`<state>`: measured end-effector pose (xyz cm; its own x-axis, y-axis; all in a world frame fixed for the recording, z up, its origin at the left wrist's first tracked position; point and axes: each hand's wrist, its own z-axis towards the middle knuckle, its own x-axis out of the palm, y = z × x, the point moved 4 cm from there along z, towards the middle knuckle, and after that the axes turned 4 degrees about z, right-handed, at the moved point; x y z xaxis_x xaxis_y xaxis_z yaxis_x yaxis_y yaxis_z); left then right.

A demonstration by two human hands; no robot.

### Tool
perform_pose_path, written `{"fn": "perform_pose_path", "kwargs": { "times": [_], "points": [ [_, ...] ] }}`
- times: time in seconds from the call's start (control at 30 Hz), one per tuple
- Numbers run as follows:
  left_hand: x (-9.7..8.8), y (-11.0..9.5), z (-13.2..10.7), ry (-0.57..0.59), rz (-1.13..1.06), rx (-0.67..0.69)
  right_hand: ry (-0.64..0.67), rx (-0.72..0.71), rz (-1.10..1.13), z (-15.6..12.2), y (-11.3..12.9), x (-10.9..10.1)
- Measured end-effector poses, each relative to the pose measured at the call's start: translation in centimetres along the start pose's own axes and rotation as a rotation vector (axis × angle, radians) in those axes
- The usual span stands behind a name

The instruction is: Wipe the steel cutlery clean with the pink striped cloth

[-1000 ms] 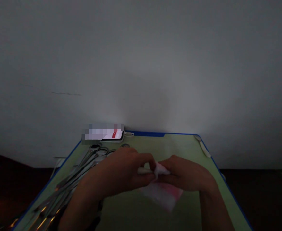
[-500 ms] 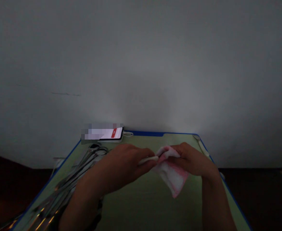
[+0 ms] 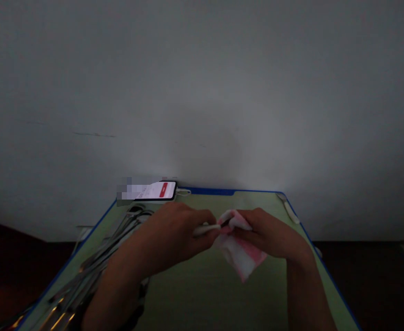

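My left hand (image 3: 174, 234) is closed round a slim pale instrument (image 3: 205, 229) whose tip points right. My right hand (image 3: 269, 232) pinches a white and pink cloth (image 3: 239, 250) around that tip, and the rest of the cloth hangs down over the green mat (image 3: 205, 294). Both hands meet above the middle of the mat. The instrument's far end is hidden inside the cloth.
Several long metal scissors and clamps (image 3: 94, 266) lie in a row on the mat's left side. A lit phone (image 3: 158, 191) with a cable sits at the back left corner. A pale tool (image 3: 289, 211) lies along the right blue edge. A grey wall stands behind.
The hands rose from low over the mat and moved toward the back. The cloth lifted off the mat and now hangs from my right hand, shifted slightly left.
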<state>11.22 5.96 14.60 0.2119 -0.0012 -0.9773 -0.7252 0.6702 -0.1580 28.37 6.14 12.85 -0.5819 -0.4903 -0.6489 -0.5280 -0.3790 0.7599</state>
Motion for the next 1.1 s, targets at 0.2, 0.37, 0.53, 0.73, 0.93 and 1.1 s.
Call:
{"fn": "perform_pose_path", "kwargs": {
  "times": [0.2,0.37,0.53,0.73,0.93,1.1],
  "points": [
    [-0.1,-0.2,0.0,-0.007,-0.059,0.001,-0.009,0.027,-0.01,-0.3,0.6,0.0],
    [-0.3,-0.4,0.2,-0.021,-0.09,0.024,0.011,0.082,0.001,-0.5,0.8,0.0],
    [-0.4,-0.2,0.2,-0.027,-0.121,0.006,-0.085,-0.006,-0.144,-0.3,1.0,-0.3],
    [-0.6,0.0,0.0,-0.016,-0.178,0.023,-0.076,-0.081,-0.218,-0.8,1.5,-0.7],
    [-1.1,0.5,-0.4,-0.044,-0.189,0.019,-0.098,-0.111,-0.097,-1.3,1.5,-1.3],
    [-1.3,0.6,-0.6,-0.041,-0.179,-0.005,-0.133,-0.088,-0.084,-1.4,1.0,-1.5]
  ]
}}
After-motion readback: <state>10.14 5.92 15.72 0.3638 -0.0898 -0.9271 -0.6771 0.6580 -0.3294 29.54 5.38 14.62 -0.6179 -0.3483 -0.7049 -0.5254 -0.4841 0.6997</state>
